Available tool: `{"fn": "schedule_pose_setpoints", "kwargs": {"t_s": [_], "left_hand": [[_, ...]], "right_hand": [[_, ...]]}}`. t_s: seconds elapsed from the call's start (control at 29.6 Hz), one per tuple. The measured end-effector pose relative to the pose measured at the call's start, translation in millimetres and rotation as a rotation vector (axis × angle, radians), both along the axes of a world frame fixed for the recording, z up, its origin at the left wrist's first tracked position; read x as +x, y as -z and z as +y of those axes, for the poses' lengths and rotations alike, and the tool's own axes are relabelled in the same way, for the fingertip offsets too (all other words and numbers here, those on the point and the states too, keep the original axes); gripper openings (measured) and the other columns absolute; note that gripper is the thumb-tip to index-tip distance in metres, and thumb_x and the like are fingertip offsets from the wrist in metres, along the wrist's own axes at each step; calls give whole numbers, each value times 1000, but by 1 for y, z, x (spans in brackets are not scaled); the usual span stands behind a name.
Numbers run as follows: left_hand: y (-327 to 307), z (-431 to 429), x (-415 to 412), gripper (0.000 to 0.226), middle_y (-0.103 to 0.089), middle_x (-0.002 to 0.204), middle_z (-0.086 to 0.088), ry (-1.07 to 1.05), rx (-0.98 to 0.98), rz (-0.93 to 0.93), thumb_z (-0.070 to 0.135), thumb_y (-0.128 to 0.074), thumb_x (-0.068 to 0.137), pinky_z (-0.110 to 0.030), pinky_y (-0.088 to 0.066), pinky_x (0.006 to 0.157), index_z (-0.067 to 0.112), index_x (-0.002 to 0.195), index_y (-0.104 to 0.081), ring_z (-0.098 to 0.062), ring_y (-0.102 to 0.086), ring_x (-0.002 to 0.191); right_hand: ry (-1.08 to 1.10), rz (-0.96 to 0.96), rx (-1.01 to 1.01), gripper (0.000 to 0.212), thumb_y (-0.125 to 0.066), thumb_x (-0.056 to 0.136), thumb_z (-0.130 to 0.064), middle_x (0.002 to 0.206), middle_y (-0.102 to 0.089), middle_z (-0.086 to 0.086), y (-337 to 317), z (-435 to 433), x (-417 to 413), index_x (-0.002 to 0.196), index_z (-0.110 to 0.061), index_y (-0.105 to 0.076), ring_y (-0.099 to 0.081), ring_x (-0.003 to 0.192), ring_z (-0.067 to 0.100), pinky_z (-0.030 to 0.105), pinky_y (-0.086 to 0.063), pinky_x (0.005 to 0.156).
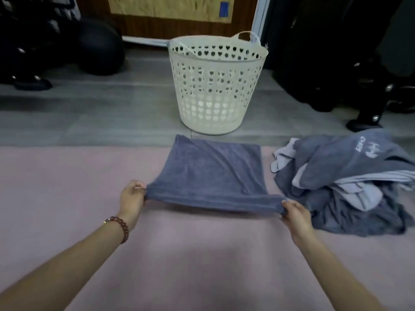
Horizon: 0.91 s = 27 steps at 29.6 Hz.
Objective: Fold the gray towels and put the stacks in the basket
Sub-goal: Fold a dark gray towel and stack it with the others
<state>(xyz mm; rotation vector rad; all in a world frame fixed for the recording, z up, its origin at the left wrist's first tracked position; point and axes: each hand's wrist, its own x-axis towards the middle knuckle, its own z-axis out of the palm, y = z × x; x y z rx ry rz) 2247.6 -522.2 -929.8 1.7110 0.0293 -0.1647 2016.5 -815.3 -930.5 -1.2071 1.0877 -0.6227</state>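
A gray towel (pixel 213 169) lies spread on the pink mat (pixel 67 187) in front of me, its near edge lifted off the surface. My left hand (pixel 132 197) pinches the near left corner. My right hand (pixel 296 215) pinches the near right corner. The edge is stretched taut between them. A loose pile of gray towels (pixel 350 182) lies to the right, one showing white lettering. Beyond the spread towel, a cream plastic basket (pixel 215 86) with heart-shaped holes stands upright on the gray floor; its inside looks empty.
Dark bags and black objects (pixel 67 48) line the left back. Black equipment with wheels (pixel 359 75) stands at the right back. A wooden panel (pixel 170 10) is behind the basket. The gray floor (pixel 101 113) lies between mat and basket.
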Motion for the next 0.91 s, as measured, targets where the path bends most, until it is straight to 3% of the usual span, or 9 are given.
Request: {"fn": "schedule_pose_setpoints", "kwargs": {"t_s": [0.1, 0.24, 0.3, 0.37, 0.47, 0.64, 0.71, 0.81, 0.91], "left_hand": [[24, 13, -16, 39, -52, 68, -7, 154, 131, 15, -19, -35, 85, -3, -32, 42, 7, 67, -57, -5, -49, 53], [32, 38, -15, 36, -62, 97, -8, 395, 358, -115, -18, -38, 87, -2, -38, 60, -1, 94, -68, -6, -56, 74], [38, 53, -17, 37, -62, 99, -10, 493, 426, -175, -18, -40, 86, -2, -36, 71, 7, 90, -67, -14, -57, 85], [45, 71, -28, 39, -62, 94, -8, 544, 444, -161, -20, -41, 84, -2, -34, 77, 12, 80, -63, -4, -57, 89], [58, 96, -51, 46, -60, 83, -6, 628, 453, -92, -23, -40, 82, -4, -36, 73, 17, 70, -59, 16, -53, 71], [61, 117, -76, 27, -60, 57, 11, 554, 422, -46, 0, -44, 76, -8, -35, 62, 16, 58, -57, 8, -51, 58], [62, 122, -79, 27, -61, 54, 16, 553, 441, -21, 2, -45, 76, -9, -35, 57, 16, 56, -56, 6, -50, 54], [69, 124, -79, 37, -60, 57, 6, 680, 622, 111, -10, -48, 86, -17, -41, 58, 15, 61, -57, -1, -51, 52], [55, 108, -61, 20, -62, 62, -9, 961, 957, 321, 5, -52, 89, -23, -38, 48, 14, 72, -58, -15, -47, 48]], "right_hand": [[-100, 123, -72, 23, -47, 95, -2, 85, -57, 3, 27, 9, -17, 105, -20, -56, -51, 68, 15, 24, -47, 57], [-363, 272, -235, 32, -36, 97, 3, 83, -56, 4, 32, 14, -34, 106, -9, -65, -43, 60, 14, 11, -42, 46], [-449, 343, -238, 31, -37, 97, 2, 82, -54, 9, 33, 14, -45, 105, -7, -66, -44, 53, 14, 13, -40, 44], [-511, 405, -216, 28, -40, 95, 4, 78, -52, 11, 37, 16, -57, 89, -9, -64, -46, 42, 7, 12, -38, 41], [-633, 514, -96, 28, -45, 94, 4, 71, -49, 9, 42, 29, -80, 75, -14, -57, -46, 35, 0, 12, -40, 40], [-980, 689, 208, 18, -44, 94, 0, 56, -51, -2, 39, 29, -97, 86, -11, -56, -43, 39, 9, 24, -37, 51], [-1114, 820, 256, 11, -48, 94, -6, 69, -57, -3, 33, 25, -94, 96, -12, -57, -48, 45, 11, 23, -44, 51], [-1299, 998, 264, 21, -54, 90, -17, 88, -56, 6, 28, 18, -85, 110, -15, -55, -52, 55, 14, 23, -49, 54], [-1460, 1121, 301, 16, -53, 93, -23, 72, -51, 4, 16, 9, -70, 107, -18, -58, -34, 49, 11, 20, -35, 47]]}}
